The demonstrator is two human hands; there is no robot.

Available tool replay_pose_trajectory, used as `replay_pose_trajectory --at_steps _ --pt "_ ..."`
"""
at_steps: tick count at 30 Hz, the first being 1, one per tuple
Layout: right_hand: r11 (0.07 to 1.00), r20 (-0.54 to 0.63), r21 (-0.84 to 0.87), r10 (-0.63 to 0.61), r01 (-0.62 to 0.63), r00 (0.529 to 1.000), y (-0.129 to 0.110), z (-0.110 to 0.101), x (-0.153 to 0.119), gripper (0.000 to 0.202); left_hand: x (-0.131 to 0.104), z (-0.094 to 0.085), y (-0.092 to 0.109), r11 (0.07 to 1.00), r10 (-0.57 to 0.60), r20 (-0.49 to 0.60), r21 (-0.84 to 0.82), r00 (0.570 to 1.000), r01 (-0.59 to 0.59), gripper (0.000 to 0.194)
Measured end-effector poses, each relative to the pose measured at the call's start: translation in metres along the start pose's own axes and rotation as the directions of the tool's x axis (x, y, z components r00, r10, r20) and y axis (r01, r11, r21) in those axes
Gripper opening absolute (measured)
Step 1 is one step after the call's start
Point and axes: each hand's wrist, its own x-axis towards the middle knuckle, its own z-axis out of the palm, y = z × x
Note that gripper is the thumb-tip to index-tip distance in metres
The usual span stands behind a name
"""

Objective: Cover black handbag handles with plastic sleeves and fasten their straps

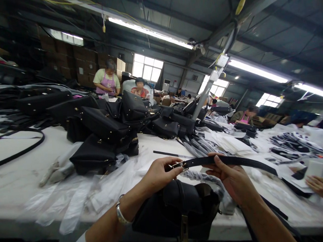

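Observation:
My left hand (163, 172) pinches the metal buckle (181, 165) at one end of a black strap (240, 161). Farther along, my right hand (232, 178) grips the same strap between thumb and fingers, and the rest of it curves away to the right. Beneath both hands a black handbag (176, 209) stands at the table's front edge, with a gold-coloured clasp (184, 228) on its front. Wrapped in clear plastic, a bag handle (204, 177) rises behind the strap.
Black handbags (105, 123) are heaped at the back left. Clear plastic sleeves (74, 199) lie on the white table (16, 173). A metal post (203, 101) rises behind. At the right edge shows another person's hand (321, 187); co-workers (106, 80) are farther back.

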Motion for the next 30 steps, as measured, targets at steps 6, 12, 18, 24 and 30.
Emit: replay_pose_trajectory --at_steps 6,12,18,24,30 --pt "0.921 0.095 -0.354 -0.136 0.161 0.986 -0.012 0.015 -0.004 0.038 -0.001 0.005 0.0 1.0 0.028 -0.051 0.009 0.998 -0.028 0.033" --pt "0.858 0.188 -0.462 -0.154 0.226 0.97 -0.011 0.031 0.002 0.041 -0.001 0.006 -0.002 0.997 0.076 -0.062 0.011 0.995 -0.076 0.03" --pt "0.859 0.237 -0.452 -0.142 0.238 0.961 -0.007 0.04 0.008 0.038 0.003 0.001 0.002 1.0 0.025 -0.035 0.007 0.999 -0.025 0.048" --pt "0.81 0.256 -0.485 -0.23 0.33 0.939 -0.012 0.044 0.008 0.029 0.004 -0.009 0.005 0.995 0.002 0.046 -0.104 0.999 0.003 0.065" --pt "0.707 0.312 -0.583 -0.26 0.4 0.914 -0.013 0.048 0.011 0.024 0.005 -0.013 0.006 0.977 -0.027 0.114 -0.207 0.993 0.05 0.07"
